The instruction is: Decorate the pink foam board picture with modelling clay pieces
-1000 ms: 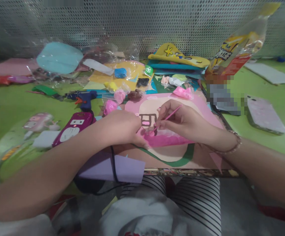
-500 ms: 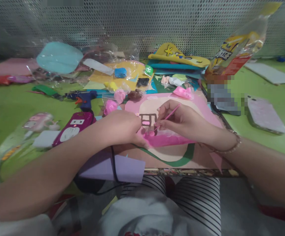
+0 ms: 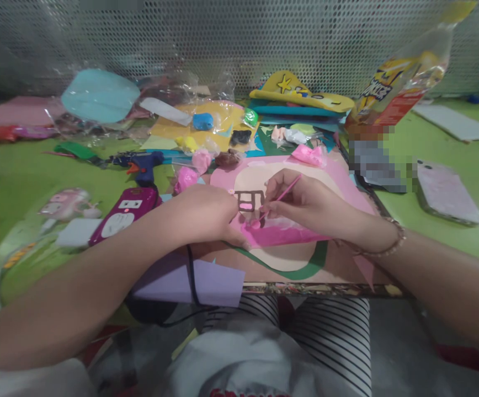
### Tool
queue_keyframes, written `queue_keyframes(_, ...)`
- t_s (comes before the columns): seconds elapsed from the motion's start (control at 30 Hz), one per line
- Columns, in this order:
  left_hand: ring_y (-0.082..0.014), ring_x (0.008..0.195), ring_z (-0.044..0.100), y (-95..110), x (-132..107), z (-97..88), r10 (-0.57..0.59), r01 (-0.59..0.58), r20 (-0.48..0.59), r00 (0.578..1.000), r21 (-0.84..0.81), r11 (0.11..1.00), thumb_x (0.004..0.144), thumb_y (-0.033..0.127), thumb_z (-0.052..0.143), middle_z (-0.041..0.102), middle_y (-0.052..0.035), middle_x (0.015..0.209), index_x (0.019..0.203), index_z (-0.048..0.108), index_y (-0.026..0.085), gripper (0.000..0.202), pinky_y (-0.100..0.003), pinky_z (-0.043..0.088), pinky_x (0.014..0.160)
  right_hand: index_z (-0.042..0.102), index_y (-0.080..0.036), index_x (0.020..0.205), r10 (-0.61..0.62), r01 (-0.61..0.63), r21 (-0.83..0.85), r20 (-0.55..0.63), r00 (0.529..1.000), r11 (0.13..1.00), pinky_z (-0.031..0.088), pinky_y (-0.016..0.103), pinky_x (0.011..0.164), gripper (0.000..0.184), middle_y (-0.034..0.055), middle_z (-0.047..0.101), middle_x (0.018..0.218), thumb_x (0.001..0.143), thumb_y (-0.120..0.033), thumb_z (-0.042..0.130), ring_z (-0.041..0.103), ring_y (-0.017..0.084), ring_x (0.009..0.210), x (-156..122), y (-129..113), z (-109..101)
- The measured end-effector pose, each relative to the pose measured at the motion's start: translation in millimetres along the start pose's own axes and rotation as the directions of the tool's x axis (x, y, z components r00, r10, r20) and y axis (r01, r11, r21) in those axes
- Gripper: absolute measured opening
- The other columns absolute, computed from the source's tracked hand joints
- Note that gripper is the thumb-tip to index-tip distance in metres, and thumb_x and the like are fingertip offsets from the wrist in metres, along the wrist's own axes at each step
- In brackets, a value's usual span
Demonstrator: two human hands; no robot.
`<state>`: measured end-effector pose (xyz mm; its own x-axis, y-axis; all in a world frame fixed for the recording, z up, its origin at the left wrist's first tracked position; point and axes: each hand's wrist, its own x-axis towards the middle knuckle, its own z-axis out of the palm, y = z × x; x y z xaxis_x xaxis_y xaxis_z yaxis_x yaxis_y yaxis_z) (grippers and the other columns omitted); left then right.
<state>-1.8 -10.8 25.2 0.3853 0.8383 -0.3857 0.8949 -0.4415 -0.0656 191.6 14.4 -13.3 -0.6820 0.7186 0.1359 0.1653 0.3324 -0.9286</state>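
My right hand (image 3: 295, 196) pinches a thin pink stick (image 3: 283, 196), its lower tip at a small pink blob on the paper piece. My left hand (image 3: 218, 212) rests on the left side of this piece, thumb stretched out and apart; its other fingers are mostly hidden behind the back of the hand. The pink and cream paper piece (image 3: 305, 171) lies on a brown board (image 3: 281, 278). Between my hands is a dark brown window-like outline (image 3: 245, 201) with a pink patch inside. A bright pink band (image 3: 285, 236) runs below it, above a green paper edge (image 3: 314, 264).
Bagged clay lumps, pink (image 3: 185, 179), brown (image 3: 228, 159) and blue (image 3: 203, 121), lie behind. At left are a glue gun (image 3: 142, 165) and a purple power strip (image 3: 127, 212). A bottle (image 3: 405, 77) and a phone (image 3: 448, 190) are at right. Purple paper (image 3: 218, 278) overhangs the front edge.
Very little differs. The pink stick in my right hand has tilted or shifted slightly to the left; my left hand stays in place.
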Motion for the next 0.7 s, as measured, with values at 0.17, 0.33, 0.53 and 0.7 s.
queue_keyframes(0.17, -0.0139, 0.045, 0.043, -0.5, -0.2, -0.2, 0.020, -0.020, -0.016, 1.000, 0.003, 1.000, 0.066, 0.066, 0.052, 0.047, -0.0028, 0.045, 0.054, 0.059, 0.018, 0.050, -0.028, 0.022, 0.051, 0.046, -0.021, 0.085, 0.010, -0.010, 0.011, -0.007, 1.000, 1.000, 0.054, 0.029, 0.064, 0.014, -0.0004, 0.064, 0.077, 0.080, -0.015, 0.058, 0.067, 0.016, 0.076, 0.5, 0.6, 0.7)
queue_keyframes(0.33, -0.0123, 0.042, 0.040, -1.7, 0.6, 1.2, 0.025, -0.025, -0.031, 0.999, 0.003, 1.000, 0.065, 0.068, 0.052, 0.045, -0.0018, 0.043, 0.051, 0.058, 0.017, 0.053, -0.029, 0.022, 0.049, 0.045, -0.022, 0.085, 0.024, -0.024, 0.055, 0.011, 1.000, 0.998, 0.055, 0.030, 0.064, 0.013, -0.0001, 0.065, 0.078, 0.082, -0.017, 0.057, 0.068, 0.016, 0.075, 0.7, 0.6, 1.3)
queue_keyframes(0.53, -0.0152, 0.045, 0.044, -2.5, 1.6, 2.8, 0.023, -0.023, -0.016, 1.000, 0.027, 0.999, 0.065, 0.069, 0.051, 0.048, -0.0033, 0.045, 0.055, 0.061, 0.018, 0.052, -0.029, 0.023, 0.050, 0.046, -0.021, 0.087, 0.026, -0.027, 0.077, 0.021, 0.999, 0.997, 0.055, 0.030, 0.066, 0.013, 0.0006, 0.066, 0.079, 0.082, -0.018, 0.057, 0.067, 0.016, 0.077, 0.7, 1.4, 1.1)
queue_keyframes(0.7, -0.0145, 0.044, 0.042, -1.9, 1.7, 1.8, 0.020, -0.020, -0.005, 1.000, 0.035, 0.999, 0.067, 0.067, 0.050, 0.048, -0.0032, 0.046, 0.056, 0.061, 0.018, 0.051, -0.029, 0.022, 0.049, 0.045, -0.021, 0.088, 0.002, -0.003, 0.132, 0.011, 1.000, 0.991, 0.054, 0.031, 0.066, 0.014, 0.0007, 0.065, 0.080, 0.083, -0.019, 0.057, 0.067, 0.016, 0.078, 0.0, -0.1, 1.2)
